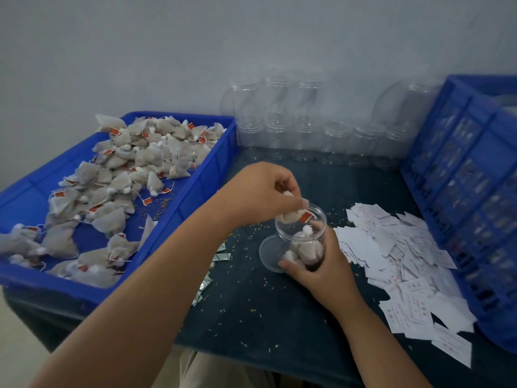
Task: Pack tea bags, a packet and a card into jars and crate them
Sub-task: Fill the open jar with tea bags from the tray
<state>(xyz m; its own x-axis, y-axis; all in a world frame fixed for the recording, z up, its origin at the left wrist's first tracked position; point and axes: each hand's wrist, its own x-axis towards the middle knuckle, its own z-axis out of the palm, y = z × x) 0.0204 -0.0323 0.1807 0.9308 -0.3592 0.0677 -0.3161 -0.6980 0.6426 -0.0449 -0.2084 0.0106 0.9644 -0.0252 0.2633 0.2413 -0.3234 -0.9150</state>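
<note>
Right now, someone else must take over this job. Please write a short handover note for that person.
Left hand pinches a tea bag at the mouth of the jar. Right hand grips that jar; its lid lies beside.
More tea bags in the blue tray, cards to the right, packets under the left arm, empty jars at the wall, crate far right.
Done: some bags are inside. Left: more bags, packet, card, lid, crate.
</note>
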